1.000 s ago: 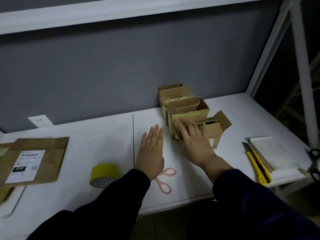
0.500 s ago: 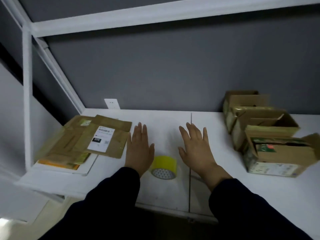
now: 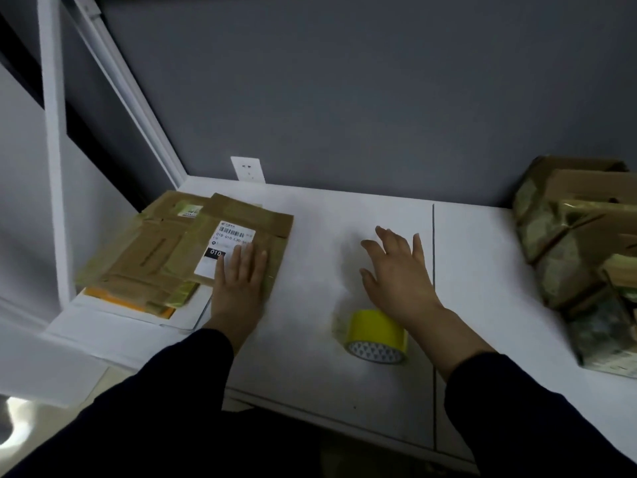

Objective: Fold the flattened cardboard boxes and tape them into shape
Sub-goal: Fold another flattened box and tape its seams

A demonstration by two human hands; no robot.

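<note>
A bare stretch of the white table [image 3: 324,215] runs back to the grey wall [image 3: 344,98], between the stack of flattened brown cardboard boxes [image 3: 151,260] on the left and the cluster of assembled, tape-wrapped cardboard boxes [image 3: 565,267] on the right. Inside it, the yellow roll of tape [image 3: 375,334] lies near the front edge, and the right hand [image 3: 396,270] spreads just behind it. The left hand [image 3: 238,288] lies flat on the stack's near right corner. A white frame post [image 3: 51,150] closes the far left.
</note>
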